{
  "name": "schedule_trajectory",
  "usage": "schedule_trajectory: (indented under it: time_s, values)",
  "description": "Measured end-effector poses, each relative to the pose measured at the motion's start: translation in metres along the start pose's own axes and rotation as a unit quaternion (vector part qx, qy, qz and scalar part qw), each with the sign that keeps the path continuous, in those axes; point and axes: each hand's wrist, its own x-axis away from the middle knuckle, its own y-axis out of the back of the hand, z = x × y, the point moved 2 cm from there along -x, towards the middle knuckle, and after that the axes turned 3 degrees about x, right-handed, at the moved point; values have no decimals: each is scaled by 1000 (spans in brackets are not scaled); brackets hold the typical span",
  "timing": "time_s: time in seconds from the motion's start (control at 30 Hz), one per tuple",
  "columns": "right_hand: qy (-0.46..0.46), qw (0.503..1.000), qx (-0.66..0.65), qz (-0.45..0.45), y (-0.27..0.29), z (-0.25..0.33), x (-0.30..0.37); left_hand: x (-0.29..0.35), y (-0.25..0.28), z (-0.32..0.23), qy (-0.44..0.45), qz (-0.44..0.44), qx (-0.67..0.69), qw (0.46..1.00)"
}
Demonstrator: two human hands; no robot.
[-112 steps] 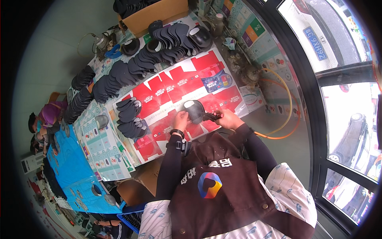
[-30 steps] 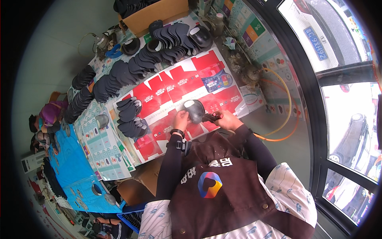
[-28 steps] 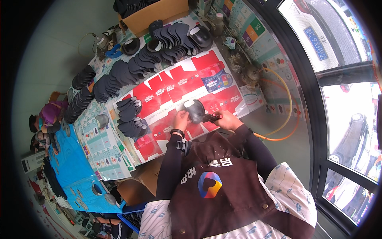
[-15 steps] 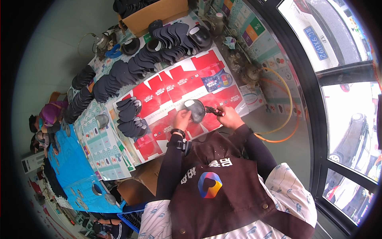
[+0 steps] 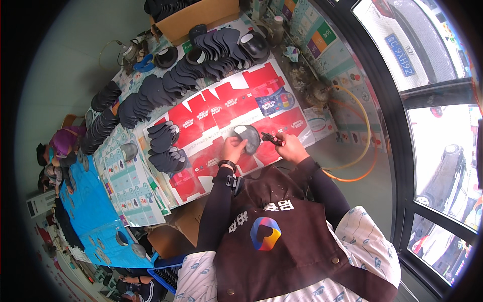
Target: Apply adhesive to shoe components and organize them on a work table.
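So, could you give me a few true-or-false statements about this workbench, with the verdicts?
1. The left hand holds a dark rounded piece. True.

2. The right hand holds nothing. False: the right hand grips a small dark tool.

3. A red-and-white printed sheet lies beneath the hands. True.

4. The cardboard box at the table's far side is closed. False: the cardboard box is open, with dark pieces showing in it.

5. The cloth on the left is bright green. False: the cloth is bright blue.
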Motion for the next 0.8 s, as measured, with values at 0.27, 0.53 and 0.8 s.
schedule_trajectory:
  time_s: [0.27,0.53,0.8]
  values:
    - [-21,998,0,58,-19,-11,3,2,1,-2,-6,-9,-21,1000]
    - [-79,963,-138,219,-31,-8,-5,-14,8,25,-13,-46,-78,996]
    - [5,981,-147,127,-21,20,-17,-20,23,41,-100,-117,-293,944]
